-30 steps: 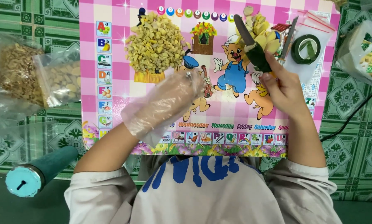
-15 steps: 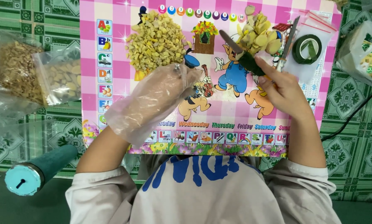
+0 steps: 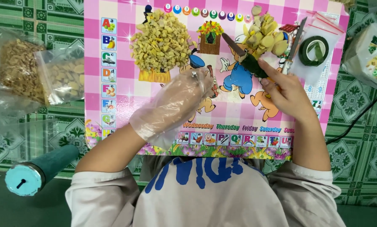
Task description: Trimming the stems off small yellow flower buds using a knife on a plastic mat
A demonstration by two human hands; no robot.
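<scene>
My left hand [image 3: 175, 103], in a loose clear plastic glove, hovers over the middle of a pink checked cartoon mat [image 3: 112, 105], fingers apart and holding nothing, just below a heap of small yellow cut pieces [image 3: 161, 44]. My right hand [image 3: 283, 90] grips a dark-handled knife [image 3: 243, 54] whose blade points up-left beside a pile of larger yellow chunks [image 3: 266, 33] at the mat's top right.
Clear bags of brown and yellow dried pieces [image 3: 37, 75] lie left of the mat. A teal cylinder [image 3: 39, 170] lies at lower left. A green tape roll [image 3: 314, 50] and a second knife [image 3: 295, 44] sit at upper right, with a white bag [image 3: 371, 54] and a black cable [image 3: 361, 117] beyond.
My left hand has drawn back slightly from the cut heap. My right hand has lowered the knife from upright, its blade now angled up-left beside the chunk pile.
</scene>
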